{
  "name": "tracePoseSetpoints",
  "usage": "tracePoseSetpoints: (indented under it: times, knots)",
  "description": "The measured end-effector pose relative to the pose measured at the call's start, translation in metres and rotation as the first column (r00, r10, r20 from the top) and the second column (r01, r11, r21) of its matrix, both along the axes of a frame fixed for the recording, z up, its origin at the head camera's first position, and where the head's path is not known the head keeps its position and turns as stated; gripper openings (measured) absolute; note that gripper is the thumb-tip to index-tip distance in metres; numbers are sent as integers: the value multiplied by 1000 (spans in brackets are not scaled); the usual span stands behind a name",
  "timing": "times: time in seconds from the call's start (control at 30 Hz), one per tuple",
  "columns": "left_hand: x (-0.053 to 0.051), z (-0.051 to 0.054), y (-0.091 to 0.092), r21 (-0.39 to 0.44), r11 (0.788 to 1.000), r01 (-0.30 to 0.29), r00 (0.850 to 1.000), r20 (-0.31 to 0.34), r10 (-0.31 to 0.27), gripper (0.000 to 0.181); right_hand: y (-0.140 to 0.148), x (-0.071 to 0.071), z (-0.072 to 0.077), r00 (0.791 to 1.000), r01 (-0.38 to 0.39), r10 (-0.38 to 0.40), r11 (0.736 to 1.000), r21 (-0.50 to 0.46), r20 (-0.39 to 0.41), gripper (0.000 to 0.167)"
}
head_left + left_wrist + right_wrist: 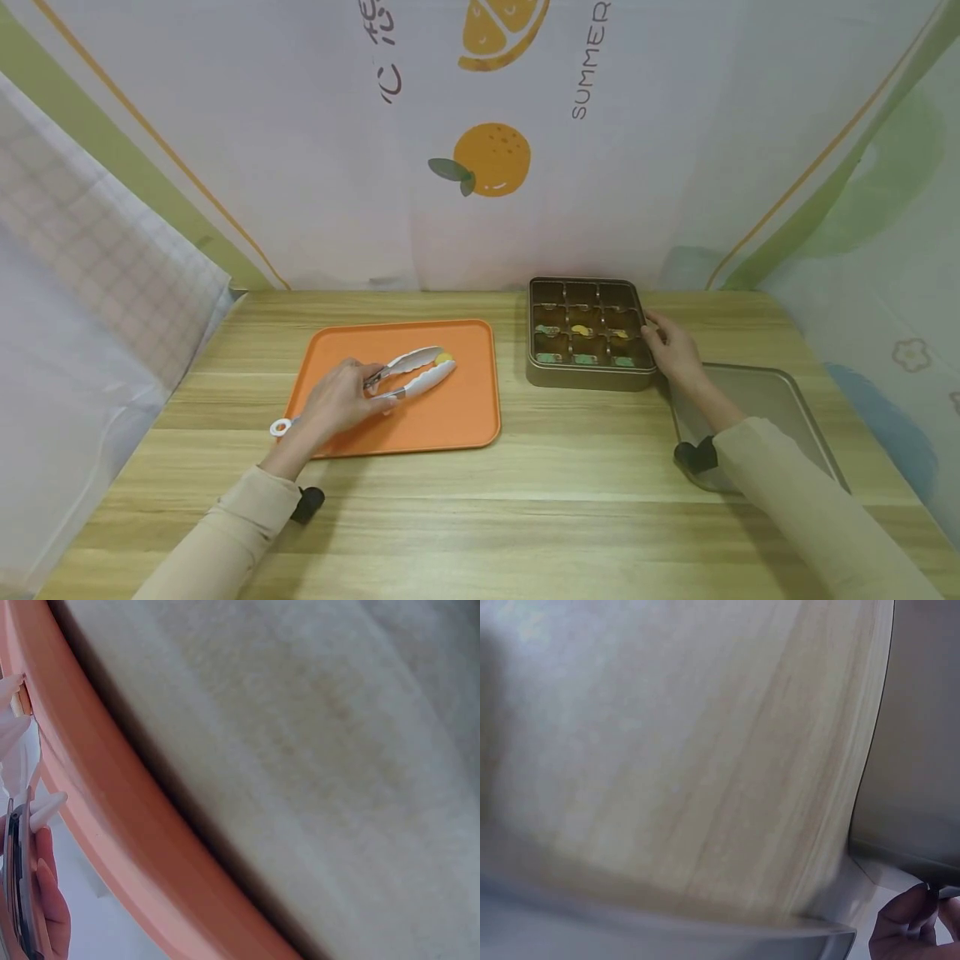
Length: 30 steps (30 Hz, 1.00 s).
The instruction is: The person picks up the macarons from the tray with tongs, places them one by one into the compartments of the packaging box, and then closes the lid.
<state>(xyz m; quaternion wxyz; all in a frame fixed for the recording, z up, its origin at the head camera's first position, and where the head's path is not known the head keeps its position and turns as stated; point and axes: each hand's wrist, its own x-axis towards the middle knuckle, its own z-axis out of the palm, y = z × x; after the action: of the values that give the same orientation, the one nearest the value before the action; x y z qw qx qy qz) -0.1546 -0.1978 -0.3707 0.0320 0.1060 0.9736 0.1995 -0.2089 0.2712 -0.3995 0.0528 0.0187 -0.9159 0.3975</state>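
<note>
My left hand (337,406) grips a pair of tongs (429,380) with white tips over the orange tray (435,429). Between those tips is a small yellow piece (443,358); whether it is lifted off the tray I cannot tell. At the lower left of the left wrist view, fingers (54,907) lie along the metal arms. My right hand (677,354) holds the right side of a square tin box (588,379), thumb by the rim. Clear dividers split the box into several compartments, with green and yellow pieces in the middle and front rows. Fingers (906,919) pinch its edge in the right wrist view.
A flat metal lid (768,400) lies on the wooden table (525,517) at the right, partly under my right forearm. Behind the table hangs a printed cloth (337,167), with more cloth at both sides.
</note>
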Motion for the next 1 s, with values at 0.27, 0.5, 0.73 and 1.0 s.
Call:
tracePoseSetpoints:
  times: [0.27, 0.5, 0.73, 1.0]
  knots:
    - [0, 0, 0, -4, 1000, -3, 1000, -6, 3, 38, 0, -1, -2, 1000, 2, -2, 1000, -3, -19, 45]
    - [0, 0, 1, -1, 1000, -7, 1000, -5, 7, 41, 0, -1, -1, 1000, 5, -5, 1000, 0, -21, 45]
    - [1, 0, 2, 15, 1000, -9, 1000, 3, 9, 49, 0, -1, -2, 1000, 2, -2, 1000, -5, -17, 45]
    - [-3, 4, 4, 69, 998, 1, 1000, 11, -2, 38, 0, -1, -1, 1000, 8, -8, 1000, 2, -12, 45]
